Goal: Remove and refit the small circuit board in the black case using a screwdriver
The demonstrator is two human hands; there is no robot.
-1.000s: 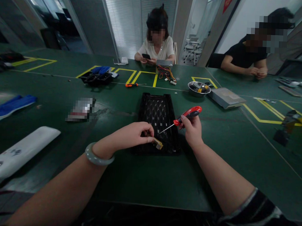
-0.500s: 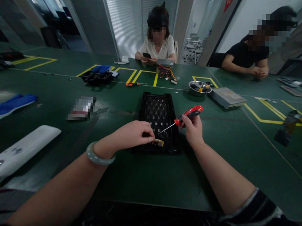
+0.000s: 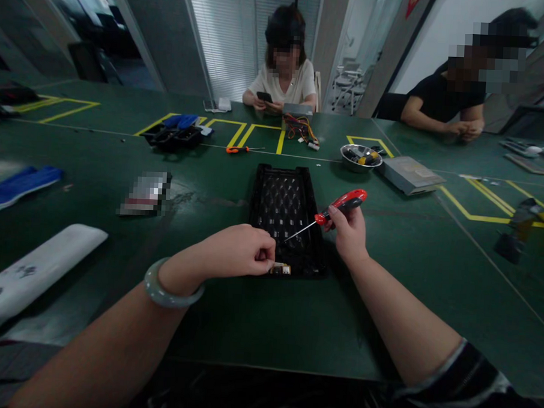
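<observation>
In front of me on the green table lies a black plastic casing (image 3: pixel 281 198) with a patterned inner face. My left hand (image 3: pixel 243 251), a pale bangle on its wrist, pinches a small circuit board (image 3: pixel 282 269) at the casing's near end. Metal-looking ports show on the board, while my fingers cover its left part. My right hand (image 3: pixel 349 234) grips a red-and-black screwdriver (image 3: pixel 344 204) by its handle. Its thin shaft slants down to the left over the casing, the tip close to my left fingers; whether the tip touches anything I cannot tell.
To the left lie a long white device (image 3: pixel 43 272), a blue glove (image 3: pixel 24 187) and a blurred silvery block (image 3: pixel 146 192). Farther off are an orange screwdriver (image 3: pixel 238 149), a metal bowl of tools (image 3: pixel 361 158) and a grey box (image 3: pixel 411 176). Two people sit across the table.
My left hand has drawn slightly towards me and tilted, its fingers more curled, and the circuit board has moved with it, lower and a little left. My right hand and screwdriver stay nearly still.
</observation>
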